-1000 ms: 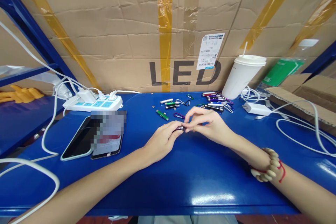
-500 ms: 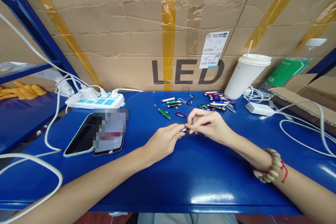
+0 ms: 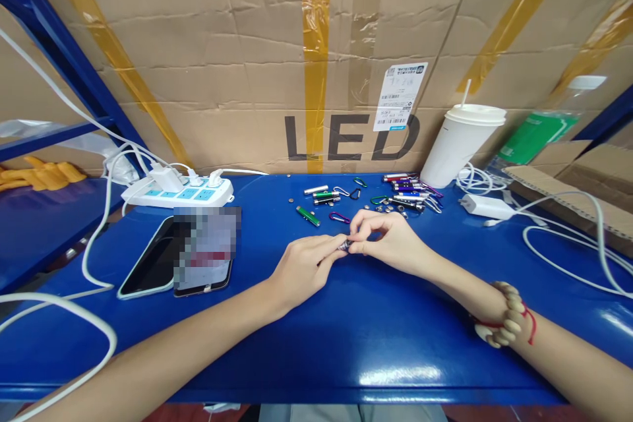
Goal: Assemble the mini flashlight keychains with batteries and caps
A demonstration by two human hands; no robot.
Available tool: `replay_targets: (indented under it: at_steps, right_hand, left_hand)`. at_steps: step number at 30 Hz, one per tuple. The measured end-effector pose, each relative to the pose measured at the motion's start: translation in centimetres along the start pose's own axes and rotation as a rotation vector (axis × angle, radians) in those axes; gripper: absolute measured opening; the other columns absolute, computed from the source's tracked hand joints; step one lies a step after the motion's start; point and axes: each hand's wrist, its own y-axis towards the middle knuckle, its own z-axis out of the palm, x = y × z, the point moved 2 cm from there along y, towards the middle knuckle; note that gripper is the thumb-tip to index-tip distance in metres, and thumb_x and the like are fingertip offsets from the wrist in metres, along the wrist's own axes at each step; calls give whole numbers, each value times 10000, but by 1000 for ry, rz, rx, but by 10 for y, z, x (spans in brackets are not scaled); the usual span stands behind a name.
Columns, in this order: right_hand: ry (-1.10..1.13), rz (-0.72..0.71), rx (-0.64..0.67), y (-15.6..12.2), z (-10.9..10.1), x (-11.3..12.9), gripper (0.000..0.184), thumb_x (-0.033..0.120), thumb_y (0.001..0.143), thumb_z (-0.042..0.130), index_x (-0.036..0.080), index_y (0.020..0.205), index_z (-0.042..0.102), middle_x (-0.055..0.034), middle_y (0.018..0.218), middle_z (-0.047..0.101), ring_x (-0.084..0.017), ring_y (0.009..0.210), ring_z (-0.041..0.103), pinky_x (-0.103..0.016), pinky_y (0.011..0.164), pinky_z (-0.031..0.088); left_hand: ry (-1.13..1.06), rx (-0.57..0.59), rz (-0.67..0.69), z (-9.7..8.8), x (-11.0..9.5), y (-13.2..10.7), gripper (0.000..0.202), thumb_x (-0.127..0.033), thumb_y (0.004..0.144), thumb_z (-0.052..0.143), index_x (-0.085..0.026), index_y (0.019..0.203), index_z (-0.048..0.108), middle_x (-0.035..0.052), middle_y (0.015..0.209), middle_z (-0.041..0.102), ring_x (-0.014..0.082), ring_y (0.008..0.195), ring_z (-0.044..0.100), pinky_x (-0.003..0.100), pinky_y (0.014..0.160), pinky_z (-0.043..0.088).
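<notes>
My left hand (image 3: 302, 271) is closed on a small metal flashlight (image 3: 344, 246), whose shiny silver end shows between the hands. Most of its body is hidden in my fingers. With thumb and fingertips, my right hand (image 3: 393, 242) pinches at that same end. Just beyond the hands lie a purple carabiner (image 3: 339, 217) and a green mini flashlight (image 3: 308, 215). Several small round button cells (image 3: 389, 208) are partly hidden behind my right hand. More mini flashlights (image 3: 408, 187) are heaped at the back right, and a few others (image 3: 325, 196) lie at the back middle.
On the left are a white power strip (image 3: 225, 196) with plugs and two phones (image 3: 153, 260). A lidded white cup (image 3: 457, 145), a bottle (image 3: 537, 135) and a white charger (image 3: 487, 206) with cable stand at the right. A large cardboard box (image 3: 237, 66) closes off the back of the blue table (image 3: 316, 349).
The view has shifted slightly. My right fingers have changed their pinch a little at the flashlight's end, and more button cells show behind that hand.
</notes>
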Motion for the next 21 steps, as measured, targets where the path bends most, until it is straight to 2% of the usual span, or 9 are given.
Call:
replay_targets:
  at_steps: [7, 13, 18, 21]
  right_hand:
    - [91, 182, -15, -1, 5, -2, 235, 288, 615, 720, 137, 508, 576, -4, 688, 544, -77, 557, 518, -224, 537, 447]
    - [105, 237, -24, 0, 5, -4, 227, 308, 592, 732, 126, 547, 605, 3, 681, 544, -57, 523, 504, -202, 498, 431]
    - [111, 315, -5, 0, 4, -8, 291, 383, 579, 735, 121, 662, 639, 11, 652, 533, -46, 428, 468, -165, 323, 358]
    - [105, 324, -7, 0, 5, -9, 326, 418, 595, 719, 122, 714, 650, 5, 652, 534, -50, 421, 472, -152, 284, 350]
  left_hand:
    - [0, -11, -61, 1, 2, -1, 219, -177, 843, 504, -186, 999, 657, 41, 934, 704, 163, 799, 674, 246, 731, 545]
    - [12, 18, -128, 0, 3, 0, 222, -195, 834, 520, -218, 1002, 664, 30, 960, 698, 171, 810, 672, 271, 748, 541]
    - [-13, 41, -206, -1, 4, 0, 242, -218, 835, 521, -229, 1042, 646, 23, 965, 697, 160, 818, 666, 257, 746, 532]
    - [-29, 70, -246, -1, 4, 2, 249, -222, 844, 504, -221, 1052, 640, 26, 957, 697, 155, 809, 661, 246, 743, 526]
